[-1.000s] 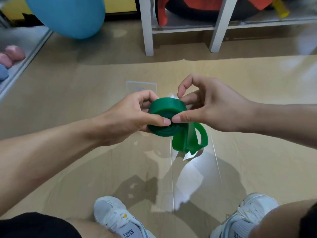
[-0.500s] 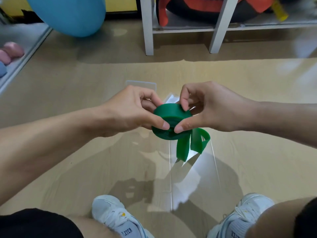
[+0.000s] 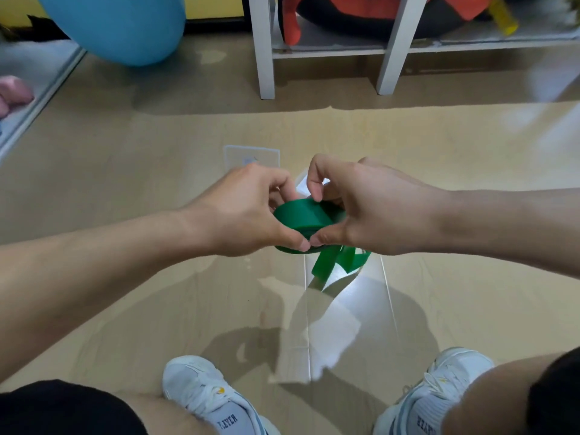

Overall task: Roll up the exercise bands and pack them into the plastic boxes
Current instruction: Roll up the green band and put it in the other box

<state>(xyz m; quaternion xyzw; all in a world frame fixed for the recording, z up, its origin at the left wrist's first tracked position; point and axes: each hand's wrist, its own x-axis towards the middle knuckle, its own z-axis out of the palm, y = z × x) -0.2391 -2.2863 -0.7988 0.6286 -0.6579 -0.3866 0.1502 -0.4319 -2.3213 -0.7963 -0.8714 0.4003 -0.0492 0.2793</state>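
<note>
A green exercise band (image 3: 303, 219), mostly wound into a flat roll, is held in the air above the floor. My left hand (image 3: 251, 211) grips the roll from the left, thumb at its near edge. My right hand (image 3: 364, 208) pinches it from the right, thumb tip almost meeting the left thumb, forefinger curled onto the top. A short loose tail of the band (image 3: 337, 262) hangs below my right hand. A clear plastic box (image 3: 251, 155) lies on the floor just beyond my hands, partly hidden by them.
A clear plastic sheet or lid (image 3: 345, 309) lies on the wooden floor below the band. My two white shoes (image 3: 204, 394) are at the bottom. A white shelf frame (image 3: 263, 48) stands at the back, a blue exercise ball (image 3: 122, 23) at the back left.
The hanging tail has grown shorter as more band went onto the roll. Both hands turned the roll and my right forefinger came down onto its top.
</note>
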